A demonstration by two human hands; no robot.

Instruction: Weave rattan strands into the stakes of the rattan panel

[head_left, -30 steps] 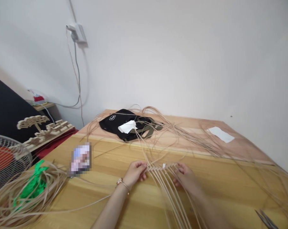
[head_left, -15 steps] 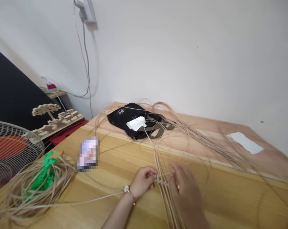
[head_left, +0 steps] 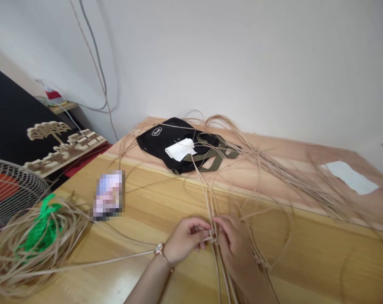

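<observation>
Long tan cane strands (head_left: 223, 276) run from the table's near edge up between my hands, crossed by a short woven section (head_left: 213, 237). My left hand (head_left: 190, 236) pinches a strand at the left side of that weave; a watch and a bracelet are on its wrist. From the left, a pale strand (head_left: 115, 258) reaches this wrist. My right hand (head_left: 234, 242) is closed at the weave's right side, its fingertips against the upright strands. Under its palm the strands are partly hidden. Another knotted piece of cane (head_left: 261, 262) shows to the right of the right wrist.
A coil of cane (head_left: 72, 228) with a green wrapping (head_left: 42, 234) lies at left, near a fan (head_left: 17, 190). Behind are a blurred-out rectangle (head_left: 108, 194), a black bag (head_left: 169, 135), white paper (head_left: 180, 149) and a long cane bundle (head_left: 283, 177) along the wall.
The view has shifted, so the background sits higher and further left. My right hand has moved in from the right, bringing its fingertips to the upright strands; my left keeps its pinch.
</observation>
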